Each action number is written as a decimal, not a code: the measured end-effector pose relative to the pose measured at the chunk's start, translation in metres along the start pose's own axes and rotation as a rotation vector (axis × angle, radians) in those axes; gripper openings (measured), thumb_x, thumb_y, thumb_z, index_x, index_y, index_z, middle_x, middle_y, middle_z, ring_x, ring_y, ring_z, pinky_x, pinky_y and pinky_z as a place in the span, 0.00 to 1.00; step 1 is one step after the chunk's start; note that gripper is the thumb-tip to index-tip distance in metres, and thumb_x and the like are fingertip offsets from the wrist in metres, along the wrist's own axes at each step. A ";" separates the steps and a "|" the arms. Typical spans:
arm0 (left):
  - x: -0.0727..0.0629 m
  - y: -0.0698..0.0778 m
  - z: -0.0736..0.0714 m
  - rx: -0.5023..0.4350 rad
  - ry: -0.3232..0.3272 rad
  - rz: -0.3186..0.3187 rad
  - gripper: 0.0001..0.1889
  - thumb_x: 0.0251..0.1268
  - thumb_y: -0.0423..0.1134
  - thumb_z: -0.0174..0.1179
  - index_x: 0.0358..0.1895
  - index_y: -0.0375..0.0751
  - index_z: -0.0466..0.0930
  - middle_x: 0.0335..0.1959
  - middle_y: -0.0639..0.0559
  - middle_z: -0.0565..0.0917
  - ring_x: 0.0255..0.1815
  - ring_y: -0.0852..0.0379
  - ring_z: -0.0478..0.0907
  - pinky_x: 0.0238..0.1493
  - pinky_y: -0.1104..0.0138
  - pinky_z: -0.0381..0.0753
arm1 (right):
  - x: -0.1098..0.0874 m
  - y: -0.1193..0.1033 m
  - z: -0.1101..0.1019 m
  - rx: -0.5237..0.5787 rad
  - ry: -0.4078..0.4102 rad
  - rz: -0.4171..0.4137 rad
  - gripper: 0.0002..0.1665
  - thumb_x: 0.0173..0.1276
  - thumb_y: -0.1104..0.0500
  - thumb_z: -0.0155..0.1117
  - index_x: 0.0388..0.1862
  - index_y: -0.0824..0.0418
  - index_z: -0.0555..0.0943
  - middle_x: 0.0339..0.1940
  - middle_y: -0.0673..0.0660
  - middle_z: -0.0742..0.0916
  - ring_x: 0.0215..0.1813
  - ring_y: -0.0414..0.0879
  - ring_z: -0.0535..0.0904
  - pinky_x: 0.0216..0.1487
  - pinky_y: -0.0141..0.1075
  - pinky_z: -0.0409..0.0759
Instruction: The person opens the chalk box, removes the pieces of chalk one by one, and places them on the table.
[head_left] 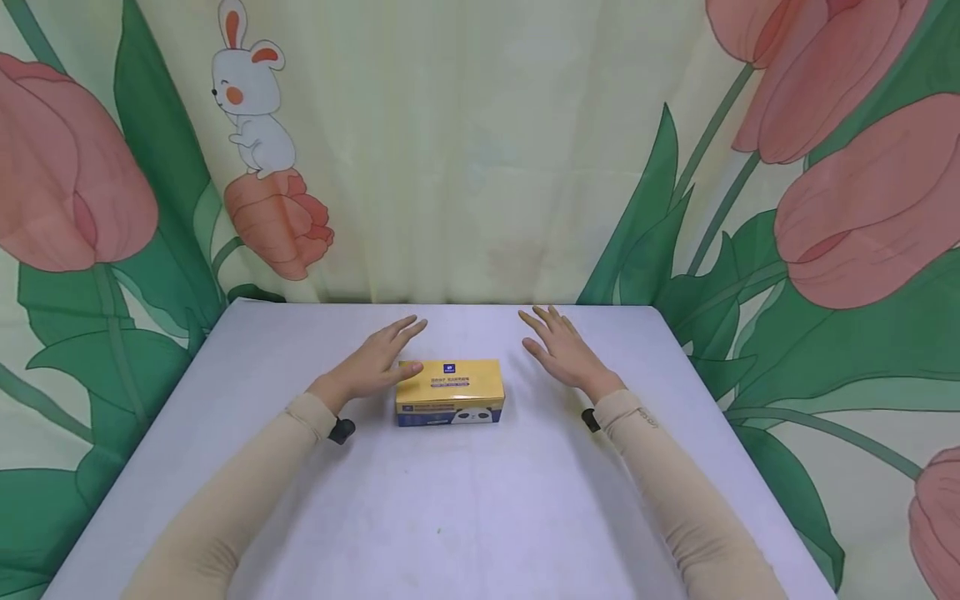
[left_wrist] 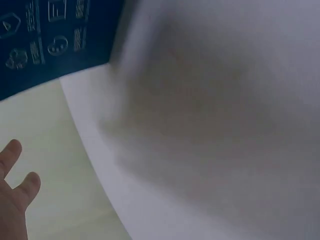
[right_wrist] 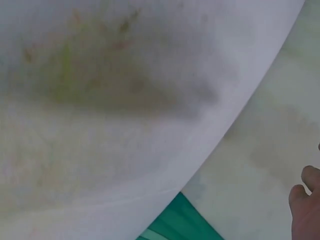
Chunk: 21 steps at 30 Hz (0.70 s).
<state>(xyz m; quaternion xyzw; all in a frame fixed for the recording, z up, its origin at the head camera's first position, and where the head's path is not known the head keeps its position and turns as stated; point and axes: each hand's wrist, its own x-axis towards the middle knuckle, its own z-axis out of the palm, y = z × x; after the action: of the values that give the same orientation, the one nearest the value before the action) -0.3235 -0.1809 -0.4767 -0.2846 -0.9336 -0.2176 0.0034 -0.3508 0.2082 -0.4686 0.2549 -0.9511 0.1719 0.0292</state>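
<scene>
A yellow and blue cardboard box with a panda face on its front lies on the white table. My left hand hovers at the box's left side, fingers spread, its thumb over the top left part; whether the thumb touches cannot be told. To the right of the box, and apart from it, my right hand is held with straight fingers and nothing in it. In the left wrist view, the box's dark blue side fills the upper left, and part of the left hand shows. Fingertips of the right hand appear in the right wrist view.
A white cloth covers the table. Behind it hangs a curtain printed with tulips, leaves and a rabbit on a carrot. Small dark devices sit at the left wrist and the right wrist.
</scene>
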 end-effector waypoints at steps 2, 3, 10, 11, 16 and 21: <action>-0.001 0.005 0.001 0.002 -0.011 -0.004 0.43 0.75 0.66 0.53 0.85 0.56 0.49 0.85 0.47 0.52 0.83 0.36 0.53 0.77 0.36 0.56 | -0.005 -0.006 0.003 0.016 0.003 -0.020 0.37 0.86 0.37 0.39 0.87 0.47 0.54 0.86 0.62 0.58 0.86 0.65 0.44 0.82 0.61 0.44; -0.002 0.009 0.001 0.002 -0.018 -0.002 0.43 0.74 0.67 0.54 0.85 0.57 0.51 0.85 0.47 0.54 0.83 0.37 0.54 0.76 0.36 0.57 | -0.007 -0.009 0.005 0.027 -0.001 -0.030 0.37 0.86 0.37 0.39 0.87 0.47 0.54 0.86 0.62 0.58 0.86 0.65 0.45 0.82 0.61 0.45; -0.007 0.024 0.002 0.015 -0.033 0.088 0.37 0.69 0.63 0.63 0.80 0.64 0.64 0.81 0.49 0.64 0.80 0.40 0.62 0.74 0.39 0.64 | -0.024 -0.022 0.020 0.090 -0.079 -0.039 0.41 0.82 0.33 0.47 0.86 0.42 0.53 0.86 0.57 0.60 0.85 0.61 0.54 0.79 0.62 0.56; -0.008 0.025 0.004 0.026 -0.038 0.098 0.36 0.70 0.62 0.63 0.79 0.64 0.67 0.80 0.49 0.65 0.79 0.41 0.63 0.74 0.40 0.64 | -0.026 -0.023 0.021 0.095 -0.091 -0.037 0.42 0.80 0.32 0.49 0.86 0.42 0.54 0.85 0.57 0.60 0.84 0.61 0.55 0.79 0.62 0.57; -0.013 0.029 0.009 0.054 -0.071 0.103 0.27 0.73 0.60 0.62 0.72 0.61 0.77 0.76 0.49 0.71 0.75 0.42 0.69 0.73 0.44 0.69 | -0.034 -0.032 0.029 0.091 -0.152 -0.018 0.54 0.68 0.23 0.59 0.86 0.42 0.57 0.84 0.56 0.65 0.83 0.59 0.60 0.77 0.60 0.63; -0.017 0.029 0.011 0.072 -0.053 0.136 0.24 0.73 0.58 0.63 0.68 0.59 0.81 0.73 0.47 0.75 0.74 0.43 0.71 0.71 0.43 0.70 | -0.037 -0.039 0.035 0.116 -0.180 0.019 0.60 0.62 0.24 0.67 0.86 0.44 0.56 0.82 0.56 0.68 0.82 0.57 0.63 0.77 0.56 0.65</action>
<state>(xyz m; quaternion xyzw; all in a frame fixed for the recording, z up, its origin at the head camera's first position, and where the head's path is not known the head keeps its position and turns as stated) -0.2924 -0.1638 -0.4769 -0.3529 -0.9190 -0.1756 0.0037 -0.2982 0.1826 -0.4943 0.2614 -0.9408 0.2033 -0.0726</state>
